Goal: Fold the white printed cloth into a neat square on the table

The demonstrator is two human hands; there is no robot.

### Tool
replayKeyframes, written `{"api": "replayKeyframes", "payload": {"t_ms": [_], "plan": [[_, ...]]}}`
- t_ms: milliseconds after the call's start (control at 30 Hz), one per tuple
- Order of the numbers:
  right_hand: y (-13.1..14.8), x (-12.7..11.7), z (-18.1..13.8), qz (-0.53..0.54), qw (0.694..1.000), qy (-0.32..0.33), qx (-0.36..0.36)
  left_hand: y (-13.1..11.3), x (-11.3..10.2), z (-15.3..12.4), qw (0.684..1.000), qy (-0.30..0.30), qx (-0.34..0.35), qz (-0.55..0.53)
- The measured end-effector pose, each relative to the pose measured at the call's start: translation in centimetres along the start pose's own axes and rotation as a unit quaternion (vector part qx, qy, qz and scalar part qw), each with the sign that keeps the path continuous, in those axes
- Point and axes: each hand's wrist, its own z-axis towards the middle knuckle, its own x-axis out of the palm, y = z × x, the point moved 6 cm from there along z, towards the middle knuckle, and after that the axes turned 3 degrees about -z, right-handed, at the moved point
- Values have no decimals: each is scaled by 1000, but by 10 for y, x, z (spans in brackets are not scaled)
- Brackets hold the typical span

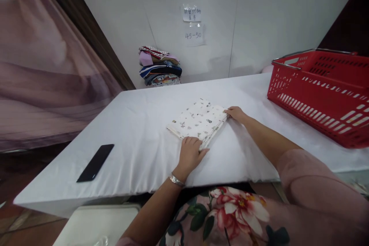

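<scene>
A folded white cloth (198,117) with small grey and dark prints lies on the white-covered table in front of me. At its near corner is my left hand (191,155), fingers over the fabric and thumb by the layered edge, closed on that corner. A silver bracelet circles the left wrist. My right hand (236,113) pinches the cloth's right corner, where several stacked layers show along the edge. The fabric lies mostly flat between the two hands. The undersides of both hands are hidden.
A black phone (95,163) lies at the table's left. On the right stands a red plastic basket (319,96) with a metal handle. A pile of folded clothes (160,67) rises behind the far edge, near paper signs (192,34) on the wall. A white stool (98,225) stands below the near edge.
</scene>
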Motion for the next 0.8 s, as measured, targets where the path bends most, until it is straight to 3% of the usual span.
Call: {"api": "replayKeyframes", "payload": {"t_ms": [267, 333, 400, 467, 533, 633, 800], "plan": [[13, -9, -7, -52, 996, -47, -51, 11, -4, 10, 997, 35, -64, -40], [22, -14, -17, -68, 988, -83, -111, 11, -4, 12, 997, 35, -68, -32], [38, -15, -36, -90, 959, -98, -248, 12, -4, 12, 996, 26, -76, -24], [54, -8, -63, -112, 902, -78, -409, 12, -4, 12, 996, 14, -88, -26], [61, 0, -87, -122, 854, -44, -504, 14, -3, 12, 994, 3, -105, -36], [66, 9, -105, -128, 826, -9, -549, 18, -2, 12, 989, -10, -136, -52], [69, 21, -108, -156, 806, 44, -569, 21, -4, 14, 984, -34, -162, -73]]}}
